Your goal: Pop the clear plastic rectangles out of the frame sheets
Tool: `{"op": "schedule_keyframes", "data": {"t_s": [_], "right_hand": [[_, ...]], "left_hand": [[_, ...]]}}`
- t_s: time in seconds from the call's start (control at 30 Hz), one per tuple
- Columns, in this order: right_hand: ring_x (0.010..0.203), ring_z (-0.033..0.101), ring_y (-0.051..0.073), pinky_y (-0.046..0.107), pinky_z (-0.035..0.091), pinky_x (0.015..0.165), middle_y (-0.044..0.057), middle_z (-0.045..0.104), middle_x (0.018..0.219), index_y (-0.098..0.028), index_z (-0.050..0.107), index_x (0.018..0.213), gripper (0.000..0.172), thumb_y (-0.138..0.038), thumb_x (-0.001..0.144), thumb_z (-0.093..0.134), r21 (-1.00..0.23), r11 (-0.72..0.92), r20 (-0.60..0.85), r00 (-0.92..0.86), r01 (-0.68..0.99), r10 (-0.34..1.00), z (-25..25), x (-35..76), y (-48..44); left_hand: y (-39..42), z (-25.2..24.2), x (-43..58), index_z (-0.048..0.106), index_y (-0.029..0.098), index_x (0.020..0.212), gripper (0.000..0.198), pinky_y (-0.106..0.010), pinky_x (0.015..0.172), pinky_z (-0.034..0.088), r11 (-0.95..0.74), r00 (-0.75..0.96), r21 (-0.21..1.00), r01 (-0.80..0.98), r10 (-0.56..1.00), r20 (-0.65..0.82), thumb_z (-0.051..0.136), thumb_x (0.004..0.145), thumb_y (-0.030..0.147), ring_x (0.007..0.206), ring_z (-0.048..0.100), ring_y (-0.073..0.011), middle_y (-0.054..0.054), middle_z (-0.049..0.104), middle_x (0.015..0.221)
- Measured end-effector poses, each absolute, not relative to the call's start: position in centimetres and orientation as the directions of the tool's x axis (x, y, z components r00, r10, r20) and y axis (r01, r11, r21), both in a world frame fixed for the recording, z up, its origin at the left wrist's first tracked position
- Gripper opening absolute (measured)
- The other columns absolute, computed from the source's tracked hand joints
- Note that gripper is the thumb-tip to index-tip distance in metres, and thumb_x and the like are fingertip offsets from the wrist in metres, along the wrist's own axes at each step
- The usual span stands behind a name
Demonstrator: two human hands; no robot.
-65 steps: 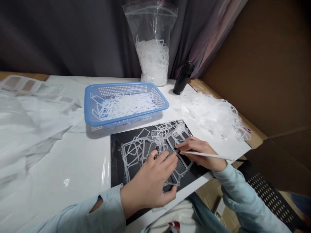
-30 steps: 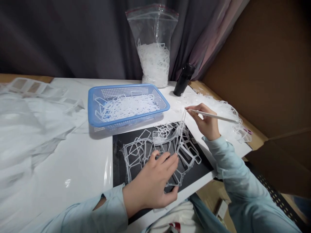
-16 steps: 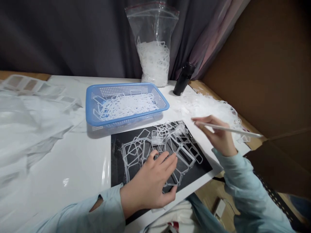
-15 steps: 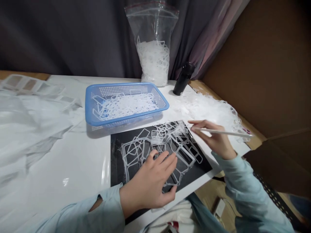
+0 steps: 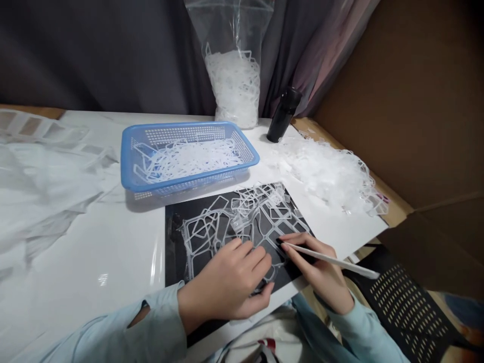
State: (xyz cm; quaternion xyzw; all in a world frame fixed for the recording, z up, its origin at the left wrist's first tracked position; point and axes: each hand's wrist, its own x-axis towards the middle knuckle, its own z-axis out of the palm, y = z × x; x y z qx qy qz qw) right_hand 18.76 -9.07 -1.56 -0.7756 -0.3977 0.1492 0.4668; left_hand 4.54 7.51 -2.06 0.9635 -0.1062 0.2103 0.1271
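Observation:
A web of joined clear plastic frames (image 5: 234, 222) lies on a black mat (image 5: 177, 237) on the white table. My left hand (image 5: 227, 282) rests flat on the web near the mat's front edge, fingers spread and pressing it down. My right hand (image 5: 317, 267) pinches a thin white stick tool (image 5: 333, 259), whose tip touches the web just right of my left fingertips. Both sleeves are light blue.
A blue mesh basket (image 5: 128, 151) with several loose clear frames stands behind the mat. A clear zip bag (image 5: 232, 75) of frames stands at the back, with a black bottle (image 5: 280, 116) beside it. A heap of clear offcuts (image 5: 328, 171) lies right. Brown cardboard (image 5: 416, 101) walls the right.
My right hand, which had lifted a strip up toward the offcut heap, has come back down with the stick tool onto the web. My left hand stayed pressing the frames.

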Motion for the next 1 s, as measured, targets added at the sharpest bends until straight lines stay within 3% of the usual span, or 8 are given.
{"op": "schedule_keyframes", "data": {"t_s": [0.37, 0.67, 1.0], "right_hand": [[0.095, 0.068, 0.022, 0.037, 0.052, 0.087, 0.006, 0.074, 0.097, -0.023, 0.068, 0.081, 0.011, -0.027, 0.091, 0.066, -0.828, -0.221, 0.195, 0.635, 0.515, 0.748, -2.0, 17.9, -8.6], [0.096, 0.067, 0.021, 0.037, 0.048, 0.09, 0.005, 0.073, 0.098, -0.023, 0.067, 0.083, 0.01, -0.024, 0.092, 0.065, -0.799, -0.228, 0.221, 0.624, 0.557, 0.75, -2.3, 17.9, -8.3], [0.097, 0.066, 0.021, 0.034, 0.05, 0.085, 0.006, 0.071, 0.101, -0.022, 0.062, 0.079, 0.014, -0.023, 0.093, 0.061, -0.726, -0.258, 0.192, 0.548, 0.638, 0.814, -0.6, 18.3, -9.3]], "left_hand": [[7.5, -2.3, 4.8, 0.054, 0.008, 0.131, 0.042, -0.037, 0.071, 0.039, -0.964, 0.938, 0.199, -0.178, -0.105, 0.331, 0.041, 0.097, 0.029, 0.084, 0.055, -0.0236, -0.008, 0.063, 0.097], [7.4, -2.4, 4.9, 0.062, 0.01, 0.115, 0.032, -0.038, 0.072, 0.036, -0.966, 0.927, 0.17, -0.192, -0.122, 0.354, 0.043, 0.096, 0.027, 0.082, 0.051, -0.0231, -0.005, 0.062, 0.093], [7.2, -2.6, 4.8, 0.06, 0.008, 0.123, 0.036, -0.038, 0.078, 0.033, -0.972, 0.916, 0.146, -0.186, -0.118, 0.384, 0.043, 0.097, 0.027, 0.085, 0.051, -0.0232, -0.006, 0.065, 0.098]]}}
